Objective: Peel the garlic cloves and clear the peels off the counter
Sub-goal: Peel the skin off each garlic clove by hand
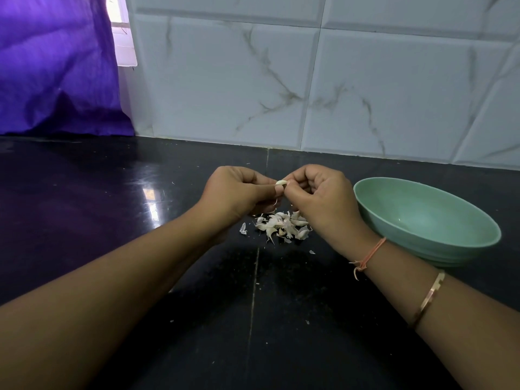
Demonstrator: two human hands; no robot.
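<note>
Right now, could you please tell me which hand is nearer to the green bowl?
Right. The right hand is just left of the green bowl, close to its rim; the left hand is farther left, beyond the garlic clove both hands pinch.

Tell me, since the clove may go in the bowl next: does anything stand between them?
Nothing separate does. The garlic clove is pinched between the left hand and right hand; only the right hand itself lies between it and the green bowl. The peel pile lies on the counter below, off that path.
</note>
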